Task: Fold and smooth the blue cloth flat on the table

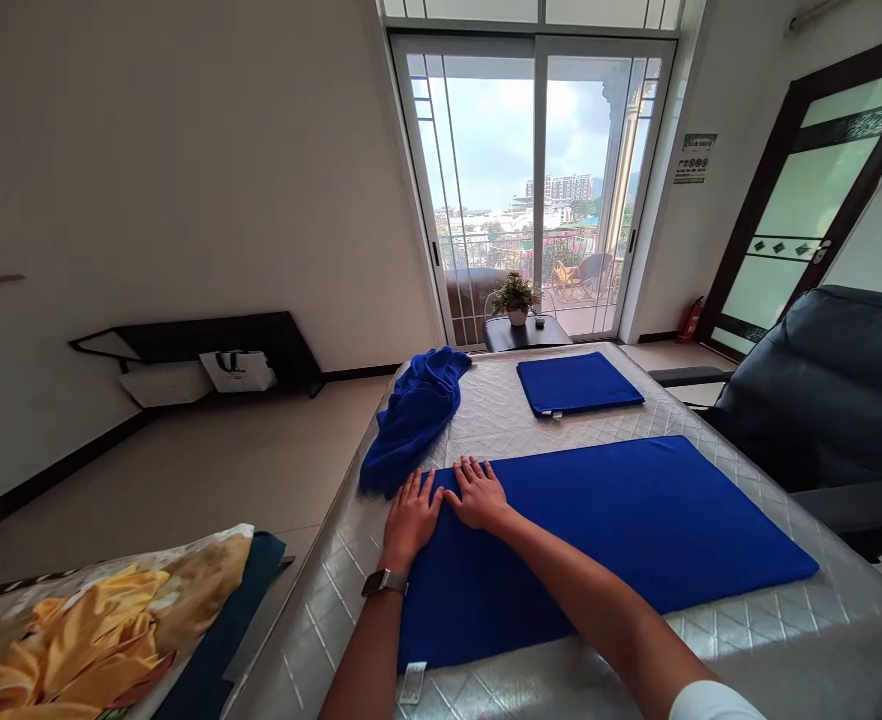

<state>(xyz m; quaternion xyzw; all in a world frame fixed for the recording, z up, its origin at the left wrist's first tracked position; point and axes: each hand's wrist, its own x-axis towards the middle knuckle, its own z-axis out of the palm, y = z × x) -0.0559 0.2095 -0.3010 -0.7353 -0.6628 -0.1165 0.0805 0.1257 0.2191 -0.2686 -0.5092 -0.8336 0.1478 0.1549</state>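
A blue cloth (pixel 621 530) lies flat on a mattress (pixel 486 390) with a quilted, shiny cover; a white tag shows at its near left corner. My left hand (pixel 412 515), with a watch on the wrist, rests at the cloth's far left corner, fingers spread. Just right of it, my right hand (pixel 478 493) presses flat on the cloth's far edge, fingers apart. Neither hand holds anything. Beyond them to the left is a crumpled blue cloth (pixel 422 410). A folded blue cloth (pixel 580 382) lies farther back on the right.
A black armchair (pixel 831 390) stands right of the mattress. Patterned bedding (pixel 111 630) is at the lower left. Behind the mattress, a small table (pixel 527 335) bears a potted plant (pixel 516 297). A white bag (pixel 238 371) sits on a dark rack by the left wall.
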